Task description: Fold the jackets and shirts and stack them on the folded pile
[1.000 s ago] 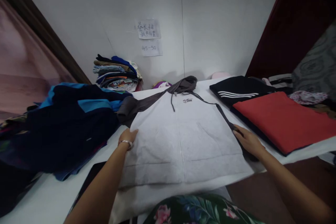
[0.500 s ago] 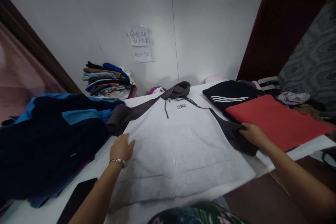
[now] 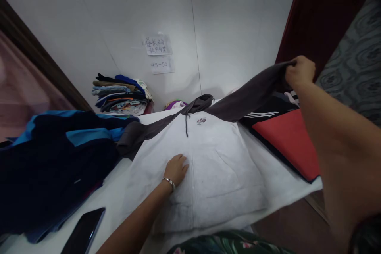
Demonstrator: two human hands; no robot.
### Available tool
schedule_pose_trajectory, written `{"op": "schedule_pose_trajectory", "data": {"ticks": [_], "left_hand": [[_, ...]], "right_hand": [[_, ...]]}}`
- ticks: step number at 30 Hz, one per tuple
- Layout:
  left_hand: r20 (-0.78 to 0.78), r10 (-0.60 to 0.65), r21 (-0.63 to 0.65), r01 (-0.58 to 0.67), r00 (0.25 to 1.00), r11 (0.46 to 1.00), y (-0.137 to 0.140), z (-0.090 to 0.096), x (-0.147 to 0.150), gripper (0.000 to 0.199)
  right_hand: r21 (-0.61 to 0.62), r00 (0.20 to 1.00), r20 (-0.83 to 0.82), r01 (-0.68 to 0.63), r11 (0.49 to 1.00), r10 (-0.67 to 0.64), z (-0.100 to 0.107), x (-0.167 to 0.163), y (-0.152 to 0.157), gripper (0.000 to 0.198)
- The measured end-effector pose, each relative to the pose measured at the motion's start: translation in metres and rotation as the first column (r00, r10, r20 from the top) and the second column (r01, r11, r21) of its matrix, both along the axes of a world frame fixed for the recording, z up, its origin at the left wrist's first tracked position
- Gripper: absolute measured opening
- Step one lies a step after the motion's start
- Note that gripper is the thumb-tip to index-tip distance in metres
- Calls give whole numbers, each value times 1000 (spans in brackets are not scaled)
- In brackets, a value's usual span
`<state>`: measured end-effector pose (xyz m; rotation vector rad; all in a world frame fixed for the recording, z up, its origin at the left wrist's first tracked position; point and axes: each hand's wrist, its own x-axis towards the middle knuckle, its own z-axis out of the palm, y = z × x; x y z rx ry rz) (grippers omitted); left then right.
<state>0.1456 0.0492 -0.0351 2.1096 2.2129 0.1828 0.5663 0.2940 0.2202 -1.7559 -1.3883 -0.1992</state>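
Note:
A white zip hoodie [image 3: 214, 158] with dark grey sleeves and hood lies spread face up on the white table [image 3: 285, 182]. High on the right, my right hand [image 3: 300, 72] grips the end of one grey sleeve [image 3: 256, 91], which is stretched up and outward from the shoulder. My left hand [image 3: 176, 170], a bracelet at the wrist, rests flat on the hoodie's front beside the zip, its fingers out and holding nothing. The other grey sleeve [image 3: 133, 137] lies on the left, against a dark navy and blue garment.
The navy and blue garment [image 3: 59, 166] covers the table's left side, with a phone [image 3: 85, 230] in front of it. A folded clothes stack [image 3: 122, 95] stands at the back left. At right lie a red garment [image 3: 288, 141] and a black striped one [image 3: 268, 107].
My right hand has lifted the right-side sleeve up from the table, away from the hoodie's body. My left hand has moved right, from the hoodie's side edge to near its zip.

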Motion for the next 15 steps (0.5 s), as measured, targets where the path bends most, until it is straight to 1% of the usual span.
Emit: {"op": "schedule_pose_trajectory", "data": {"ticks": [2, 4, 6, 8, 9, 10, 11, 12, 13, 14, 15], "left_hand": [[18, -1, 5, 1, 1000, 1000, 0, -2, -4, 37], [60, -11, 14, 11, 998, 1000, 1, -2, -9, 35], [143, -15, 47, 8, 990, 999, 4, -1, -10, 32], [290, -20, 102, -10, 957, 995, 8, 4, -5, 29], [393, -26, 120, -23, 919, 993, 11, 7, 1, 29], [514, -30, 116, -35, 857, 993, 14, 11, 9, 30], [648, -26, 87, -40, 761, 995, 18, 15, 19, 33], [783, -5, 32, -32, 622, 999, 22, 19, 30, 38], [898, 37, -40, -3, 438, 999, 26, 22, 40, 44], [973, 95, -106, 42, 210, 993, 30, 24, 50, 50], [988, 154, -152, 89, -23, 984, 35, 26, 57, 55]], "right_hand": [[74, 989, 57, -137, 988, 133, 2, -18, -2, 39], [123, 953, 164, -278, 953, 256, -3, -37, -11, 35], [141, 914, 219, -377, 915, 343, -9, -56, -21, 31], [126, 886, 199, -447, 886, 419, -15, -76, -34, 28], [111, 869, 165, -486, 867, 466, -19, -87, -41, 27], [87, 842, 116, -536, 840, 526, -24, -100, -50, 26], [57, 802, 53, -598, 800, 595, -31, -114, -61, 26], [24, 738, -15, -674, 738, 675, -41, -130, -74, 25], [-23, 645, -100, -763, 646, 758, -54, -146, -89, 25], [-61, 526, -185, -849, 524, 830, -68, -161, -105, 27], [-99, 363, -248, -932, 349, 898, -84, -174, -123, 34]]}}
